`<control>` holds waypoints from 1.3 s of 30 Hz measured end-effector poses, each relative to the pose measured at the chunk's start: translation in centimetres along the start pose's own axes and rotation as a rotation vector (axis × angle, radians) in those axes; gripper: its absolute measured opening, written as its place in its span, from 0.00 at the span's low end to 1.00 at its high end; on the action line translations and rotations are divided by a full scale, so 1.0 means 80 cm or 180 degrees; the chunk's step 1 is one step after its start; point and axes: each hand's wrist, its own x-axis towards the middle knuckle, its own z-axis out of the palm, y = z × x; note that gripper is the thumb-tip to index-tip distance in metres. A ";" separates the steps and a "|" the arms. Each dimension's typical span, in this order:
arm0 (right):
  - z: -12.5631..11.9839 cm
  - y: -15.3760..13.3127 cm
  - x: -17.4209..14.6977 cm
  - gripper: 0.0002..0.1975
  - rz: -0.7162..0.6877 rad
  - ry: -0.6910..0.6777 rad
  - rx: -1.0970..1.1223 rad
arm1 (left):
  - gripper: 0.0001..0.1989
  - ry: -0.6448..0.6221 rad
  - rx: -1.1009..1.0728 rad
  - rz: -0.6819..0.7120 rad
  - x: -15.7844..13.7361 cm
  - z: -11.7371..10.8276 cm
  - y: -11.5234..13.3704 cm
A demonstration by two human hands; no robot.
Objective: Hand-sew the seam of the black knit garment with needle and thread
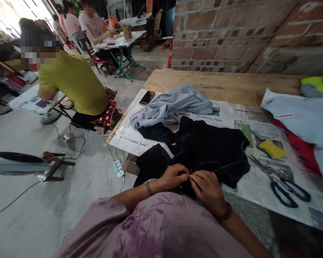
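The left hand (174,176) and the right hand (208,188) are together, thumbs and fingertips meeting as they pinch the near edge of a black garment (211,143). Whether anything fine is held between the fingertips is too small to tell. The garment spreads away from the hands over the table, with thin pale lines running across its right part; another stretch of it lies left of the hands, over the table's near edge. A green bracelet (149,188) circles the left wrist and a dark red bracelet (224,212) the right, both above the lap of a mauve top (140,229) with a purple floral pattern.

Just beyond the black garment lies a crumpled grey-blue cloth (172,105), with a smartphone (147,97) at its far left end. Newspaper (126,139) covers much of the wooden table (183,77). To the right of the right hand, scissors (275,177) with dark blue handles lie with their blades partly open, pointing toward the garment. Just past them is a yellow piece (272,149), and farther right a pale blue cloth (290,104) overlaps a red cloth (308,148).

On the floor left of the hands lies a white-and-blue power strip (118,168); well farther left is a fan (21,166). Beyond it, a person in a yellow-green shirt (75,82) sits on a seat with a red patterned cushion (107,114).
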 end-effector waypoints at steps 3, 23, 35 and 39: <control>0.000 -0.001 -0.003 0.08 0.0039 0.0034 -0.0011 | 0.05 0.0031 0.0097 0.0077 -0.002 0.001 -0.001; -0.026 0.015 0.014 0.19 0.2618 -0.1822 0.2535 | 0.14 -0.0078 0.1450 0.1395 -0.015 -0.007 0.004; -0.054 0.032 0.023 0.13 0.1945 -0.1048 0.1447 | 0.11 -0.0041 0.1294 0.1256 -0.015 -0.005 0.008; -0.058 0.034 0.032 0.14 0.1990 -0.0875 0.1359 | 0.10 -0.0166 0.1263 0.1264 -0.014 -0.003 0.011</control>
